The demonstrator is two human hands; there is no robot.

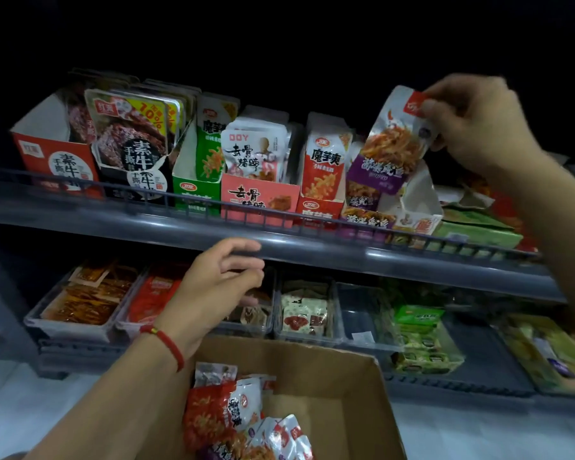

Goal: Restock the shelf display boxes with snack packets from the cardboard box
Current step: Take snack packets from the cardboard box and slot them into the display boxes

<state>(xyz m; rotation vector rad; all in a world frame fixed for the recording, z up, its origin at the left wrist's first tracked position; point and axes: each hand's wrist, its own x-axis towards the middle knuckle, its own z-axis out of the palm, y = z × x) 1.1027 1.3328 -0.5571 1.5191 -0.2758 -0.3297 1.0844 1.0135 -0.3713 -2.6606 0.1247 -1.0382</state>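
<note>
My right hand (475, 124) pinches the top corner of a purple-and-white snack packet (390, 151), holding it upright over the purple display box (370, 220) at the right of the upper shelf. My left hand (213, 287) hovers in front of the shelf rail with loosely curled fingers and holds nothing; a red bracelet circles its wrist. Below it sits the open cardboard box (352, 386), with several red, white and purple packets (243, 423) lying in it.
The upper shelf carries a row of display boxes: red (57, 161), black (136, 180), green (196, 190), pink (259, 197), orange-red (319, 207). A wire rail (279, 217) runs along its front. Clear bins (77, 310) of snacks fill the lower shelf.
</note>
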